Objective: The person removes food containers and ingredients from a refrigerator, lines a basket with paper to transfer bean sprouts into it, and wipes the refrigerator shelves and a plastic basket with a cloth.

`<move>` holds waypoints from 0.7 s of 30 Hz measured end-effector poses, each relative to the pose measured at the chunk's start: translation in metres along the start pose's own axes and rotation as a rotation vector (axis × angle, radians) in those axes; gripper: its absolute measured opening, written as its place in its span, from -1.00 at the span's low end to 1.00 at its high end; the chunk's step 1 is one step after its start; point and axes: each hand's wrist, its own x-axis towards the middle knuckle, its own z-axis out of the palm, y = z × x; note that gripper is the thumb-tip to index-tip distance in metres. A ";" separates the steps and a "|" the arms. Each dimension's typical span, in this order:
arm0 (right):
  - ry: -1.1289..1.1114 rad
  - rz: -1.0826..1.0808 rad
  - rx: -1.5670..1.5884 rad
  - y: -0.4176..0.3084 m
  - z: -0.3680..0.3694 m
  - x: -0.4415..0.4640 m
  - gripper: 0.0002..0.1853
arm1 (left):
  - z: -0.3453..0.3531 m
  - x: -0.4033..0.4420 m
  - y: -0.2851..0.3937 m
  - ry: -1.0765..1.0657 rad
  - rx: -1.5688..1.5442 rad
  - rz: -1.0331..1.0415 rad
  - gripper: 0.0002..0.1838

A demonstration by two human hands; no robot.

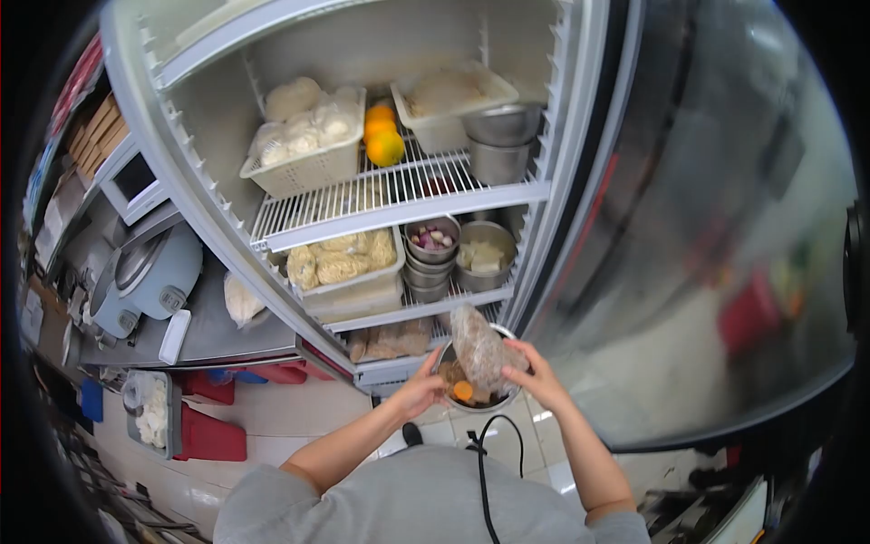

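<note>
Kitchen: floor (pixel 276 410) of pale, shiny tiles; the fridge (pixel 444 45) stands open before me, its door (pixel 716 218) at my right side.
Step in hand: I judge that I am handling the bag (pixel 480 349) and the bowl (pixel 494 404) together, close to the fridge.
Next move: it calls, I think, for a firm hold on the bag and a level bowl.
Left hand (pixel 423 387): my fingers are gripping the bowl at its left rim.
Right hand (pixel 536 376): my thumb presses on the bag, with fingers bent behind; whether they also touch the bowl, I cannot tell.
Bag: clear, wrinkled plastic, long and lumpy, brownish inside; it leans over the bowl.
Bowl: round metal, holding brown pieces and one smooth orange piece (pixel 463 391).
Shelf (pixel 399 218): white, with thin parallel wires.
</note>
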 end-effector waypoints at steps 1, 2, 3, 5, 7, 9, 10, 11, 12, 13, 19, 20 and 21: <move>-0.013 0.031 0.004 -0.001 0.002 0.003 -0.40 | -0.001 -0.002 0.001 -0.003 0.000 0.033 -0.10; -0.026 0.062 0.008 0.000 0.005 0.005 -0.40 | -0.003 -0.005 0.001 0.043 0.037 0.012 -0.10; -0.036 0.043 -0.046 0.004 0.008 0.008 -0.41 | -0.007 -0.008 0.000 0.090 0.073 -0.008 -0.10; -0.093 -0.030 -0.156 0.012 0.012 0.019 -0.43 | -0.021 -0.015 -0.004 0.108 0.057 0.030 -0.10; -0.189 -0.062 -0.193 0.011 0.020 0.031 -0.45 | -0.026 -0.031 0.004 0.131 0.013 0.040 -0.11; -0.294 -0.052 -0.120 0.007 0.032 0.040 -0.43 | -0.033 -0.051 0.013 0.159 -0.025 0.088 -0.11; -0.345 -0.077 -0.118 0.002 0.038 0.046 -0.40 | -0.035 -0.060 0.022 0.158 -0.025 0.115 -0.11; -0.395 -0.098 -0.115 -0.005 0.044 0.051 -0.36 | -0.037 -0.071 0.031 0.149 -0.073 0.125 -0.13; -0.408 -0.110 -0.125 -0.017 0.050 0.053 -0.36 | -0.039 -0.081 0.037 0.141 -0.121 0.133 -0.14; -0.442 -0.077 -0.067 -0.033 0.058 0.053 -0.25 | -0.041 -0.089 0.043 0.144 -0.122 0.148 -0.14; -0.415 -0.503 -0.385 -0.057 0.107 0.067 0.22 | -0.039 -0.130 0.104 0.114 -0.261 0.235 -0.23; -0.360 -0.571 -0.448 -0.053 0.116 0.071 0.28 | -0.038 -0.138 0.116 0.092 -0.256 0.240 -0.23; -0.302 -0.639 -0.512 -0.052 0.125 0.075 0.34 | -0.041 -0.144 0.128 0.087 -0.252 0.241 -0.23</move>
